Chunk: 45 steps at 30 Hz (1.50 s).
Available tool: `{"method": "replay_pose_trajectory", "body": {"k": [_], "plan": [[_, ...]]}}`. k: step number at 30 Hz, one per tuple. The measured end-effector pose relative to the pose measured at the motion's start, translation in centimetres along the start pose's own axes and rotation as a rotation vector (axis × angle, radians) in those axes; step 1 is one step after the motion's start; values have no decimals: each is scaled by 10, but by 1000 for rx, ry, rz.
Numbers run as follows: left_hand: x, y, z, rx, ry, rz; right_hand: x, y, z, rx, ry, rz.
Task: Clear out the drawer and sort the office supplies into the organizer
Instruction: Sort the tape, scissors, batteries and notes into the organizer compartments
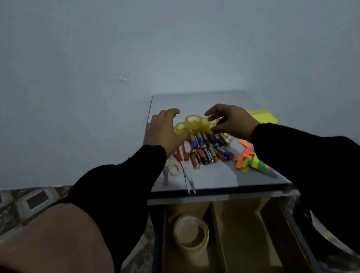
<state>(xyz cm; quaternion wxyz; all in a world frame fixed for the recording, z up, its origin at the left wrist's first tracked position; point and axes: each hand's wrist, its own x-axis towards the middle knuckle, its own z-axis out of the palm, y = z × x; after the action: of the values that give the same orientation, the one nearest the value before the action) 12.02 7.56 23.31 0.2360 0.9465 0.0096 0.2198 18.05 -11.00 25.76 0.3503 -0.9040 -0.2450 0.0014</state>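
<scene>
Just one view here, a wide-angle cam worn on the person's head, looking forward and down. It sits above and behind both arms, so the black sleeves (117, 189) run in from the bottom corners and meet near the middle of the frame, where the hands are. The bench (215, 177) is close, just past arm's reach at its far edge, and takes up the centre. The open drawer (244, 242) sits right under the lens at the bottom edge, seen almost straight down. The upper half is plain wall (162, 36), faced head-on. Tiled floor (13, 206) shows at the left. Edges bend a bit from the wide lens. No second view to overlap with.
</scene>
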Motion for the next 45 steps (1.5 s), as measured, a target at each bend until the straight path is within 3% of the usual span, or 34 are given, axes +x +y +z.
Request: {"method": "replay_pose_trajectory", "body": {"k": [10,18,28,35,45], "plan": [[69,-27,44,97,-223,-91,75,43,12,-101,-34,87],[83,-25,56,49,-219,-46,90,58,22,-148,-119,83],[84,-22,58,47,-181,-37,96,60,27,-258,-106,87],[71,-11,29,-10,-133,-37,77,43,7,-193,27,37],[-12,17,-48,-107,-138,-16,-14,-21,-20,-119,-34,-58]]}}
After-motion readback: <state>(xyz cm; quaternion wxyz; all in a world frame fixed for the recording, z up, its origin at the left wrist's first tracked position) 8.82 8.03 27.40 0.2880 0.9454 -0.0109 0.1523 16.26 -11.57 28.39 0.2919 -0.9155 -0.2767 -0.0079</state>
